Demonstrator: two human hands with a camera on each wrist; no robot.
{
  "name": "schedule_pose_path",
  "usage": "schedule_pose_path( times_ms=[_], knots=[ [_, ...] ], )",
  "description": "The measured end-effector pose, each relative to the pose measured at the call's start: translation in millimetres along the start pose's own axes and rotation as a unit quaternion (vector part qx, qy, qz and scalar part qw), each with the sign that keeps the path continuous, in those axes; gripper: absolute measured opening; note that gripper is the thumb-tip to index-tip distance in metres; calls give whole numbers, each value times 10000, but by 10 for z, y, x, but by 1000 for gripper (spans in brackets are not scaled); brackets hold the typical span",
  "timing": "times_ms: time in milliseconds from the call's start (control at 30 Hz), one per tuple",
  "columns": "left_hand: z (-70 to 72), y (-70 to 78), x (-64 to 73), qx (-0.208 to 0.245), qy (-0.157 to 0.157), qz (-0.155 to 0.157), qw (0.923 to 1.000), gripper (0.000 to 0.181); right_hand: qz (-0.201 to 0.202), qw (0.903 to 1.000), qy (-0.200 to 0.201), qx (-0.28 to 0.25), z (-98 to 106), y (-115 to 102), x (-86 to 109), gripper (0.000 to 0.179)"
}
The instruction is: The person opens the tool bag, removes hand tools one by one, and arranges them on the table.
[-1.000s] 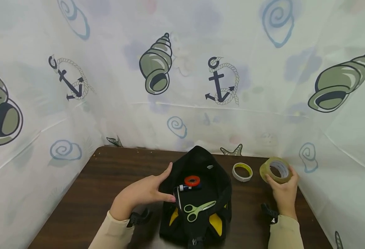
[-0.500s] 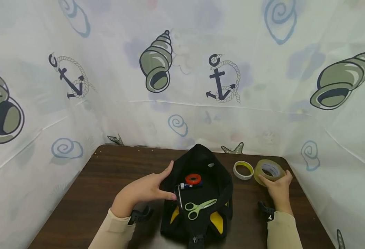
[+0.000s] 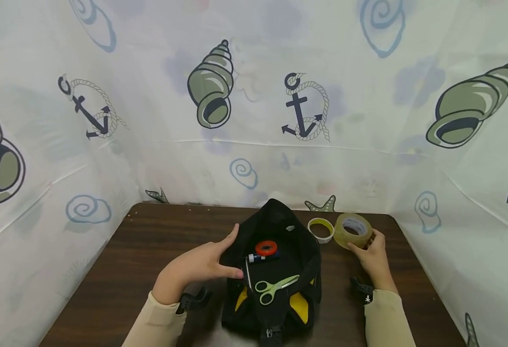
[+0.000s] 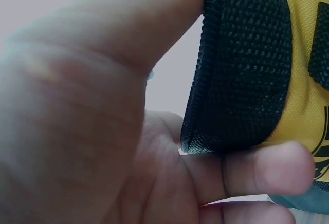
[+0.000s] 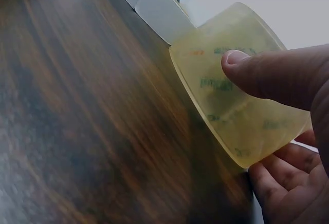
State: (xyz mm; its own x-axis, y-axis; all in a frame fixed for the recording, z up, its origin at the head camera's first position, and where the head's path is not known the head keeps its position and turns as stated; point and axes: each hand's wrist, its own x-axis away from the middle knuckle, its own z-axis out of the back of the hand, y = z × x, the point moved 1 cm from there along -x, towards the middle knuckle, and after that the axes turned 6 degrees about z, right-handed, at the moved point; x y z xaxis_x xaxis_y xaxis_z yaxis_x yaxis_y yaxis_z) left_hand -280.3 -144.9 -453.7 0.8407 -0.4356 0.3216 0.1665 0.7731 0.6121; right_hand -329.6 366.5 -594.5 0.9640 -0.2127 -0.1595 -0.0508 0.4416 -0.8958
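Note:
A black bag (image 3: pixel 307 262) with yellow patches stands with its mouth gaping on the table. My left hand (image 3: pixel 197 265) holds its left rim, the thumb over the edge; in the left wrist view the zipped black edge (image 4: pixel 247 64) runs between thumb and fingers. Inside the bag lie a small red ring-shaped roll (image 3: pixel 266 248) and a blue tube with a white end (image 3: pixel 258 258). Green-handled scissors (image 3: pixel 266 291) lie toward its front. My right hand (image 3: pixel 372 255) grips a wide roll of clear yellowish packing tape (image 3: pixel 342 236), thumb on its outer face. A thinner white tape roll (image 3: pixel 320 240) sits against it.
The brown wooden table (image 3: pixel 158 231) has white sheeting (image 3: pixel 254 120) printed with shells and anchors behind it and at both sides. The white roll lies between the bag and the packing tape, near the back edge.
My right hand has slid the packing tape leftward toward the bag, and the white roll has shifted left with it. My left hand stays at the bag's rim.

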Motion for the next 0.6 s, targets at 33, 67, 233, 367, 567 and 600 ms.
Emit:
schedule_pose_path(
  times_ms=[33, 67, 233, 367, 567, 600],
  knots=[
    [2, -2, -2, -15, -4, -18, 10000, 119, 14, 10000, 17, 13, -1, -1, -3, 100],
    [3, 0, -4, -17, -6, -17, 10000, 119, 28, 10000, 33, 31, -2, -5, -3, 100],
    [-7, -13, -28, -21, -33, -88, 10000, 119, 145, 9998, 5, 129, 9, -25, 11, 100],
    [-11, -7, -34, -15, -33, -75, 10000, 119, 211, 9997, -110, -17, -11, -10, -9, 99],
    [0, 7, -28, -70, 8, -52, 10000, 119, 188, 9996, -131, -134, -25, -32, -23, 95],
    [1, 9, -27, -78, -18, -47, 10000, 119, 164, 9998, -114, -86, -15, -44, -20, 94]
  ],
)
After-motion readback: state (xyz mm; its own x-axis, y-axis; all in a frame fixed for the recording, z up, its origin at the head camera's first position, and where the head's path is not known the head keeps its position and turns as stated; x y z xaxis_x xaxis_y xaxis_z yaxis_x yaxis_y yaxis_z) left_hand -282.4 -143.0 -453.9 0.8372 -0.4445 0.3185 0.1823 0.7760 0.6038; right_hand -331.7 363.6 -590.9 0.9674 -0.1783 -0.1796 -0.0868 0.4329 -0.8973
